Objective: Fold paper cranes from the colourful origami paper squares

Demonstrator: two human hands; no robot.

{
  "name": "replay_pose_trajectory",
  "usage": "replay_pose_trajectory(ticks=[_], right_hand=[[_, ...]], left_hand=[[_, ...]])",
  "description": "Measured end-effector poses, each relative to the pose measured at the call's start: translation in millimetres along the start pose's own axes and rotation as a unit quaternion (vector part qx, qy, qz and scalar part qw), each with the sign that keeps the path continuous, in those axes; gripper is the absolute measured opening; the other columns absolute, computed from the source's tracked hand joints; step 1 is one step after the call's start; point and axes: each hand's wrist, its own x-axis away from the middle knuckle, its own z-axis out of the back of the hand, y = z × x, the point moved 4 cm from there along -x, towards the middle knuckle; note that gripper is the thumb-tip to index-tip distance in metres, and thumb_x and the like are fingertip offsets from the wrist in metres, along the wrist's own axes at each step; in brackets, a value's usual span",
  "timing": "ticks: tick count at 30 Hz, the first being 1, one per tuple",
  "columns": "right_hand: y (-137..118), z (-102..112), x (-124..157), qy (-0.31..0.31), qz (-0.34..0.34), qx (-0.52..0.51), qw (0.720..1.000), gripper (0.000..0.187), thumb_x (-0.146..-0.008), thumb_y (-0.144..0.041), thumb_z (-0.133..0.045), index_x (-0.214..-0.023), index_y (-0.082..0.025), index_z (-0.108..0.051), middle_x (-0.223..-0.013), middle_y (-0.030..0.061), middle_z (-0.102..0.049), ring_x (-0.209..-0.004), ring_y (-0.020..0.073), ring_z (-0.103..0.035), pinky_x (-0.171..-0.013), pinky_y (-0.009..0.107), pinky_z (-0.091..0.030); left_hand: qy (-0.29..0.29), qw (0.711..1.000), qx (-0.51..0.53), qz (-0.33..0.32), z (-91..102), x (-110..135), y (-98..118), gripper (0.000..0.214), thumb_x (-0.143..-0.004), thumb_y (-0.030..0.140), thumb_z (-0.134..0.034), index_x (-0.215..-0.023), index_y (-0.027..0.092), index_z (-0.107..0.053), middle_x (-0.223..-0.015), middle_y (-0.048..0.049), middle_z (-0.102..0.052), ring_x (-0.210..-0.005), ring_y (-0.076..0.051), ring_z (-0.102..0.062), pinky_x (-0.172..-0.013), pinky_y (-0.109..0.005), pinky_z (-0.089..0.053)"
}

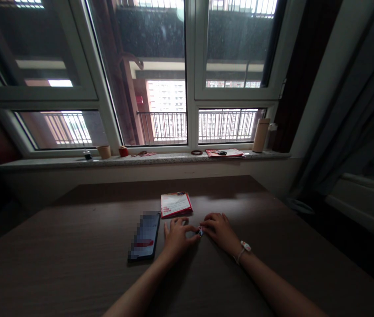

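Well in from the far edge of the bench (239, 193), fingers of left hand (176, 237) and right hand (221, 231) pinch a small dark-and-white piece (200, 231) from opposite sides, its long axis unclear.

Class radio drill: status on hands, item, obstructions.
Left hand pinching small item; right hand fingers at it. Item too small to identify. Phone, papers nearby, not blocking.

The smartphone (145, 237) blocks low passage left of the left hand (177, 236), and red-bordered leaflets (175, 204) stand in its way ahead; right of the right hand (220, 230), brown tabletop (289, 246) leaves room to pass.
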Motion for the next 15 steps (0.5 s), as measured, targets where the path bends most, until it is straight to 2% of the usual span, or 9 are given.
replay_pose_trajectory(ticks=[4, 10, 15], right_hand=[[2.3, -1.4, -1.2, -0.001, -0.006, -0.008, 1.0, 0.027, -0.092, -0.043, -0.051, -0.091, -0.028, -0.073, -0.107, 0.0031, -0.065, -0.108, 0.0207, -0.054, -0.109, 0.046, -0.022], [0.8, 0.2, -1.1, -0.006, -0.007, 0.0, 1.0, 0.023, -0.09, -0.043, -0.054, -0.091, -0.03, -0.074, -0.107, 0.0013, -0.066, -0.109, 0.0202, -0.053, -0.107, 0.044, -0.025], [-0.7, 0.0, 0.8, -0.007, -0.005, 0.027, 1.0, 0.025, -0.092, -0.044, -0.051, -0.105, -0.036, -0.071, -0.109, 0.0022, -0.064, -0.108, 0.0207, -0.053, -0.109, 0.048, -0.023]], left_hand=[[0.005, 1.0, 0.0, 0.0, -0.2, 0.5, 0.6, 0.023, -0.074, 0.048, -0.068, -0.095, 0.041, -0.074, -0.132, -0.001, -0.056, -0.13, -0.031, -0.037, -0.11, -0.065, -0.007], [-0.003, 1.0, -0.005, 0.002, 1.5, 1.5, 2.0, 0.022, -0.075, 0.048, -0.066, -0.095, 0.04, -0.074, -0.132, -0.0016, -0.055, -0.13, -0.03, -0.036, -0.11, -0.065, -0.005], [-0.002, 1.0, -0.002, 0.003, 0.2, 0.8, 0.2, 0.023, -0.075, 0.048, -0.067, -0.096, 0.041, -0.073, -0.133, -0.0012, -0.055, -0.131, -0.031, -0.035, -0.11, -0.065, -0.005]])
